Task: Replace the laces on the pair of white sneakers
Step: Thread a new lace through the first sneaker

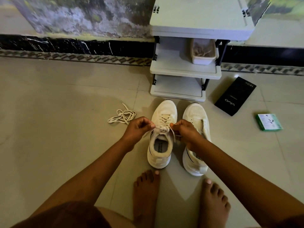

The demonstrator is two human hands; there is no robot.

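Left hand [137,127]: fingers curled, pinching one end of the cream flat lace [162,128] at the top eyelets.
Right hand [185,129]: curled, pinching the other end of that lace.
Left white sneaker [162,137]: upright on the beige tiled floor [65,112], laced, toe toward the grey plastic shelf rack [184,69].
Right white sneaker [196,119]: just beside it, partly under the right forearm.
Loose cream lace [122,116]: tangled on the floor, left of the shoes.
Black box [235,96], green box [269,122]: on the floor to the right.
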